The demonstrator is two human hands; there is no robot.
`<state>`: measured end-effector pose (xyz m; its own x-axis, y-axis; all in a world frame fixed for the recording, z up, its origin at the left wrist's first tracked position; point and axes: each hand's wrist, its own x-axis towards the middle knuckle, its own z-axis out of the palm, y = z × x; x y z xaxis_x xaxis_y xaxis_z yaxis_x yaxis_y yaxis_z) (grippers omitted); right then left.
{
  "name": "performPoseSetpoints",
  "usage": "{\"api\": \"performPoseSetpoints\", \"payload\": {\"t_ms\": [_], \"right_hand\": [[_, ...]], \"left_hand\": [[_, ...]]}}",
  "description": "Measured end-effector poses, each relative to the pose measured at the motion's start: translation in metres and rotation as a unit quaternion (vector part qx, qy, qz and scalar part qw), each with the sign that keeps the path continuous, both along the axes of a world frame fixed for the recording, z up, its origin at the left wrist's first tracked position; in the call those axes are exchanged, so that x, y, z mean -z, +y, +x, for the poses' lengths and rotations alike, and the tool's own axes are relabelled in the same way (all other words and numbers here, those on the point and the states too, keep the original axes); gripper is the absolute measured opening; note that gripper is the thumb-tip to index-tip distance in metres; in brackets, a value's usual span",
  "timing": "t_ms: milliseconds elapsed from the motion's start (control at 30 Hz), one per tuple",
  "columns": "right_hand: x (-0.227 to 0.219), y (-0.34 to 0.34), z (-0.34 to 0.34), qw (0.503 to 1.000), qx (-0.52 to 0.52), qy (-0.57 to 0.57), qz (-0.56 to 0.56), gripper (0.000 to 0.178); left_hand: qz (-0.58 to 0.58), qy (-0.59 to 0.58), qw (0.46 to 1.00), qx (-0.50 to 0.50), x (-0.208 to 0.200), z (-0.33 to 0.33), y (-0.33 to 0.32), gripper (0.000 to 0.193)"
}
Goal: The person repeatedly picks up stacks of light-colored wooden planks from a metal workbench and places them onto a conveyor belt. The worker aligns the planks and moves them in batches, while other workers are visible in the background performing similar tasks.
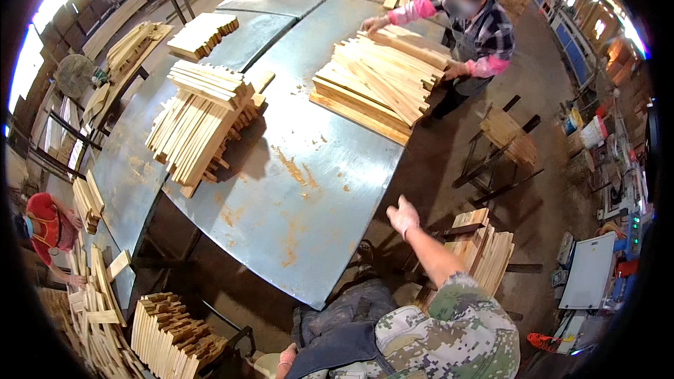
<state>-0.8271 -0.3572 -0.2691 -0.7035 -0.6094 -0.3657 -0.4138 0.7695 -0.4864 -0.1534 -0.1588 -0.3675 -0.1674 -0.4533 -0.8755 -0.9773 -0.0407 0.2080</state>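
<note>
My right hand (403,217), in a pale glove, hangs in the air just off the right edge of the metal-topped table (344,189). Its thumb and fingers are apart with nothing between them. Behind its forearm is a stack of wooden strips (484,253), low on the right. At the bottom edge, beside my dark trousers, only part of my left hand (286,356) shows; its fingers are hidden. Close to it is a pale, rounded surface (267,363). On the table lie a crosswise pile of strips (189,130) at left and a broad pile (372,77) at far right.
A co-worker in a checked shirt (495,35) handles the far-right pile. Another person in red (53,221) is among boards at far left. Stacked strips (168,330) stand at lower left. A wooden-topped stand (509,137) and machinery (597,267) are on the right.
</note>
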Motion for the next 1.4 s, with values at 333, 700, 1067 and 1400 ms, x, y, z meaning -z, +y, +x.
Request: {"api": "performPoseSetpoints", "payload": {"t_ms": [333,700,1067,1400], "right_hand": [[-0.036,-0.21,-0.238,0.966,-0.049,0.249,0.048,0.096],[-0.115,-0.246,-0.258,0.982,-0.126,0.118,0.076,0.091],[-0.132,0.044,-0.035,0.661,0.08,-0.673,-0.322,0.061],[-0.167,0.234,0.041,0.786,0.265,-0.366,-0.422,0.044]], "left_hand": [[0.025,-0.025,0.984,-0.175,-0.071,-0.11,0.015,0.036],[-0.007,0.007,0.986,-0.165,-0.09,-0.134,-0.018,0.031],[0.057,0.164,0.896,-0.41,-0.039,-0.139,-0.117,0.035],[0.202,0.077,0.88,-0.424,-0.009,-0.088,-0.159,0.045]]}}
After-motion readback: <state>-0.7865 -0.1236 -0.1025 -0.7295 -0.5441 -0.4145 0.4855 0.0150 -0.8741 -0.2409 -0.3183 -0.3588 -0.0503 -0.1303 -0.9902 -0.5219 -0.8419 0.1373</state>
